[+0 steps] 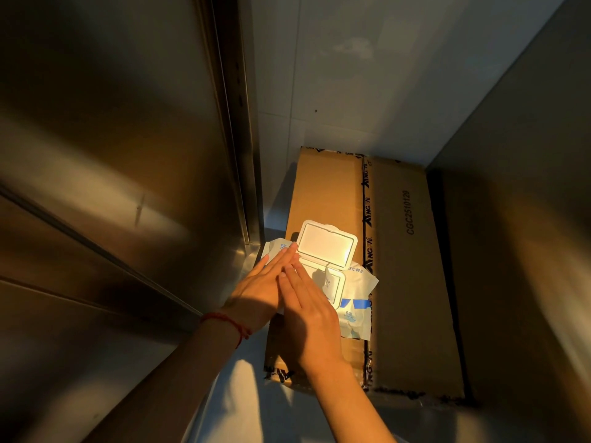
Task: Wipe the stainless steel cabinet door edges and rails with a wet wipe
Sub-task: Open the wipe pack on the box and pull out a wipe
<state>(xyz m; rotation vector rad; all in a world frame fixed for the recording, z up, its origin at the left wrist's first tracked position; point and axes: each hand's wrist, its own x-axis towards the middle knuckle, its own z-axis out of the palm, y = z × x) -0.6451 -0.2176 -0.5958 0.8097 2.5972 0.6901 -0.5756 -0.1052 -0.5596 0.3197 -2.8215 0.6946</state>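
Wet-wipe pack (350,292) lid open, your left hand (260,287) and right hand (311,318) flat on it, fingers straight — no wipe drawn, cabinet door (112,139) edges unwiped.

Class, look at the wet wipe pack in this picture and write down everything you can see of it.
The wet wipe pack is a soft, flat white pouch with blue print, lying on a brown cardboard box beside the steel cabinet door. Its white plastic flip lid stands open, and a wipe pokes up from the opening. The left hand and right hand lie flat-fingered over its near left part.
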